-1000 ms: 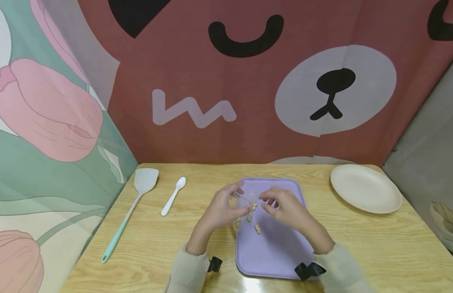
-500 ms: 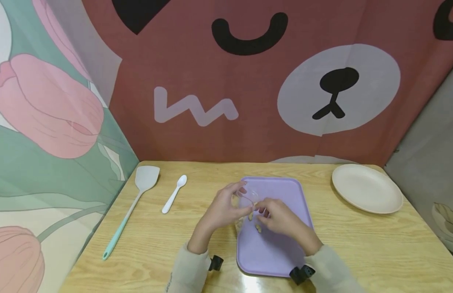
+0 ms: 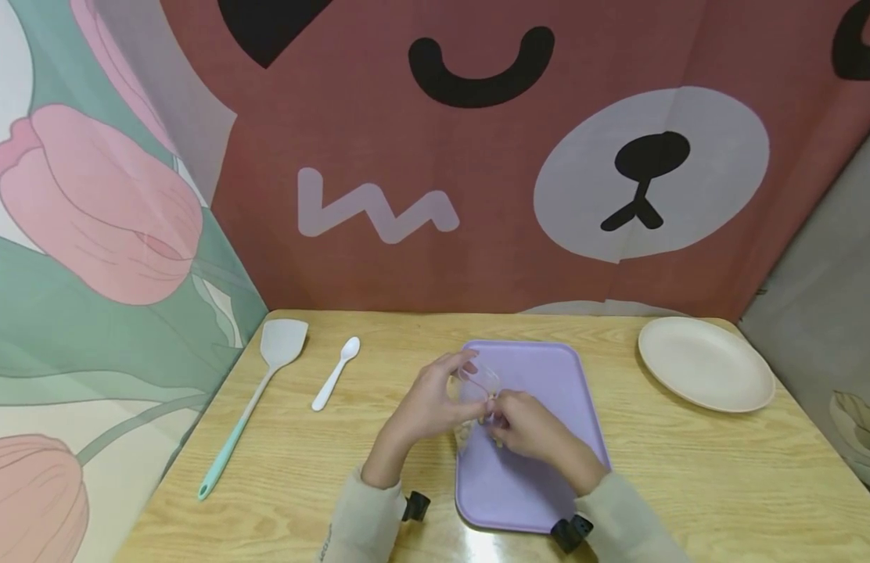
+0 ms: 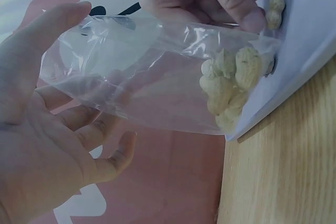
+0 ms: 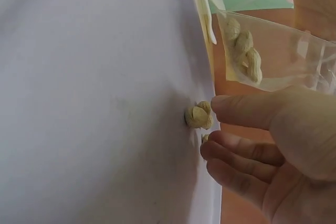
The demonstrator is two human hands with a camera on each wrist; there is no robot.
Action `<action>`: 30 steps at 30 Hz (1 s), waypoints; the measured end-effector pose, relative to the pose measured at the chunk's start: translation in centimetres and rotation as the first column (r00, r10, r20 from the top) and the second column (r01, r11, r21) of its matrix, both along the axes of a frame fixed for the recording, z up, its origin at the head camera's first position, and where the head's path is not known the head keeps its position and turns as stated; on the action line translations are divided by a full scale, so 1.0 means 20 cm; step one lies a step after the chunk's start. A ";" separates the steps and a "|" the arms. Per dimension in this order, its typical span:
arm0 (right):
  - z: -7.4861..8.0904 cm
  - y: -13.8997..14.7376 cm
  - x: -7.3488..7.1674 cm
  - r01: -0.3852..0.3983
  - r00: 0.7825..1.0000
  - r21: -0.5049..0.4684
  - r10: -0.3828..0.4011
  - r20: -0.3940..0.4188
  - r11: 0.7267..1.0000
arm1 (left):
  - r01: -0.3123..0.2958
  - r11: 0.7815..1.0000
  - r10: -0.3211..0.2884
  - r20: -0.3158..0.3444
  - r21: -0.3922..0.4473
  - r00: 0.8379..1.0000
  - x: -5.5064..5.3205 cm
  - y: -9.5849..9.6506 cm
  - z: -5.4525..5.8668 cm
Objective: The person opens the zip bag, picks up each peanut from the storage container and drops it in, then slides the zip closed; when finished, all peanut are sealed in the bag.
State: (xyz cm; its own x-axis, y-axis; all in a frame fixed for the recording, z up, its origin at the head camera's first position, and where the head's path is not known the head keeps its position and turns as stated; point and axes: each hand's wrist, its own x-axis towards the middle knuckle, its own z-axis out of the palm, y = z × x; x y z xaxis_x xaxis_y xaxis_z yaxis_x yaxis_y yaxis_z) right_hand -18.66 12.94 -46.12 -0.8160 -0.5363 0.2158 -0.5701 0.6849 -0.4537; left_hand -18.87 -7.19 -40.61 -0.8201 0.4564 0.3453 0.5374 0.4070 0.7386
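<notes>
My left hand [image 3: 431, 399] holds a clear plastic bag [image 4: 147, 72] by its mouth, thumb on one side and fingers on the other, so the opening is spread. Unshelled peanuts [image 4: 226, 87] are bunched at the bottom of the bag, low over the left side of a lilac tray [image 3: 533, 485]. My right hand [image 3: 530, 426] is down at the tray beside the bag. In the right wrist view, its thumb and fingers stand apart, tips right at loose peanuts [image 5: 199, 116] on the tray. Another peanut [image 4: 275, 11] shows by the right thumb in the left wrist view.
A white spoon [image 3: 336, 374] and a spatula [image 3: 248, 414] with a mint handle lie at the left of the wooden table [image 3: 688, 477]. A cream plate [image 3: 706, 363] sits at the back right. Patterned cloths [image 3: 379, 274] hang behind.
My right hand has moved left and down, from beside the bag's mouth to the loose peanuts. My left hand stays nearly in place with the bag.
</notes>
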 end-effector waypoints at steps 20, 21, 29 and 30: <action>-0.03 -0.01 0.01 -0.054 0.998 0.055 0.055 -0.012 0.997 | -0.018 1.000 0.018 0.012 -0.013 1.000 0.00 0.00 0.01; -0.03 -0.01 0.01 -0.055 0.998 0.058 0.056 -0.007 0.997 | -0.017 1.000 0.017 0.012 -0.013 1.000 0.00 0.00 0.01; -0.01 -0.01 0.00 -0.067 0.998 0.061 0.067 0.011 0.996 | -0.017 1.000 0.017 0.017 -0.012 1.000 0.00 0.00 0.01; -0.01 0.00 0.00 -0.068 0.998 0.063 0.068 0.015 0.996 | -0.015 1.000 0.015 0.018 -0.011 1.000 0.00 0.00 0.01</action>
